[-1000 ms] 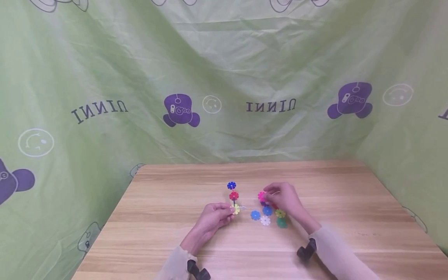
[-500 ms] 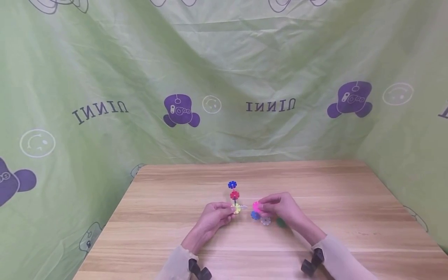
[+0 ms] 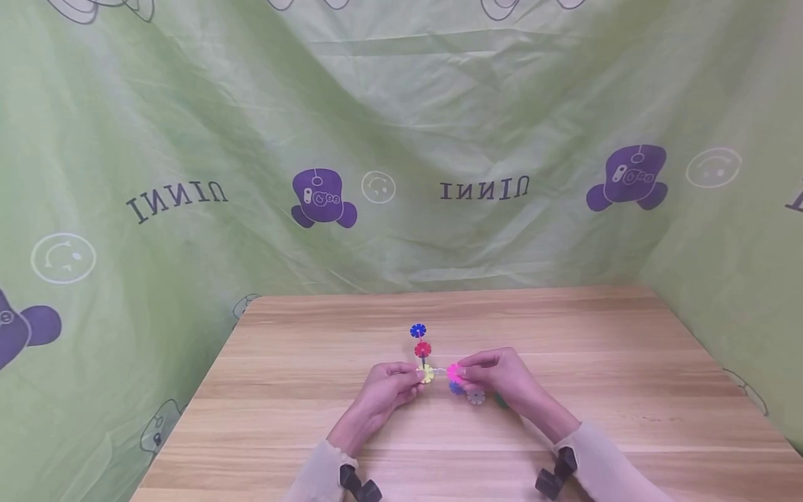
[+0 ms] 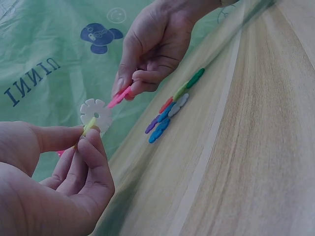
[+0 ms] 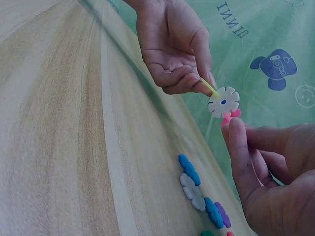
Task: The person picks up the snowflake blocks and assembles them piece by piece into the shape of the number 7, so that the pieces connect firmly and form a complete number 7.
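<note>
My left hand (image 3: 390, 387) pinches a yellow notched snowflake disc (image 3: 428, 374) between thumb and fingers. From it rises a joined row with a red disc (image 3: 423, 349) and a dark blue disc (image 3: 417, 330) at the far end. A white disc (image 5: 224, 102) is slotted into the yellow one and points toward the other hand. My right hand (image 3: 502, 373) pinches a pink disc (image 3: 454, 372), its edge right at the white disc's rim. In the left wrist view, fingers hide most of the yellow disc (image 4: 89, 125).
Loose discs lie on the wooden table (image 3: 301, 418) below and beside the right hand: blue (image 3: 456, 388), pale grey (image 3: 477, 397), green (image 4: 196, 77), purple (image 4: 151, 125) and several more. A green printed cloth (image 3: 401, 251) hangs behind the table.
My right hand has brought the pink disc left and nearer, from above the loose discs to the white disc's edge. The left hand, with the joined discs, has barely shifted.
</note>
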### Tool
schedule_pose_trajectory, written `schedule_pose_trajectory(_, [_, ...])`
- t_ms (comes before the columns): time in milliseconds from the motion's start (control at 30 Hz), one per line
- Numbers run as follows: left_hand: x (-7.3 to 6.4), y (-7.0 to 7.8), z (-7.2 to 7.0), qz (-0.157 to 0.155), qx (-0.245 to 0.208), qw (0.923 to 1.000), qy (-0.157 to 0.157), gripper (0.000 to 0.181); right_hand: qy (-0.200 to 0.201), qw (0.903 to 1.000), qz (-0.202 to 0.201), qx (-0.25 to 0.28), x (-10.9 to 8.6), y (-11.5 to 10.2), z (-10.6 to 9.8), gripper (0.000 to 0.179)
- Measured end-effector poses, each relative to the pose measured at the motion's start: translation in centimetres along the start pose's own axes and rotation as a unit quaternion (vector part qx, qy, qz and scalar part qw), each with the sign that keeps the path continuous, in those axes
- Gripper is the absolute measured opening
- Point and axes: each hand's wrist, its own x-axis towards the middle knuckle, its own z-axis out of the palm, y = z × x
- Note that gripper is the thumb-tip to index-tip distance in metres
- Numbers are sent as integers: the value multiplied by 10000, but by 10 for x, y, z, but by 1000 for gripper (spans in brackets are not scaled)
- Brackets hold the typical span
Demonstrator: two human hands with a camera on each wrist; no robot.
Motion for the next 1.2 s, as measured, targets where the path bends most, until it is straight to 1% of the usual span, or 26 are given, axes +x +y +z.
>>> schedule_pose_trajectory(200, [0, -2, -2, 17, 47, 10000, 30, 27, -67, 9999, 26, 125, 2, 1, 3, 35])
schedule_pose_trajectory(333, [1, -5, -1, 30, 107, 9999, 36, 24, -131, 9999, -67, 60, 1, 0, 2, 36])
schedule_pose_trajectory(467, [1, -7, -1, 23, 205, 9998, 64, 25, -147, 9996, -135, -191, 0, 0, 4, 34])
schedule_pose_trajectory(633, [0, -10, -2, -14, 402, 9991, 123, 25, -118, 9987, -49, -498, -2, 1, 7, 28])
schedule_pose_trajectory(767, [-1, -12, -1, 57, 494, 9987, 125, 22, -97, 9977, 23, -667, -3, 3, 9, 24])
schedule_pose_trajectory(867, [-2, -12, 0, 98, 503, 9986, 127, 20, -116, 9980, 97, -615, -4, 5, 10, 25])
schedule_pose_trajectory(1033, [-3, -13, 2, 79, 473, 9987, 161, 19, -139, 9991, 171, -355, -5, 9, 10, 27])
schedule_pose_trajectory(1200, [-4, -14, 2, 78, 388, 9990, 210, 17, -174, 9996, 153, -178, -5, 10, 12, 27])
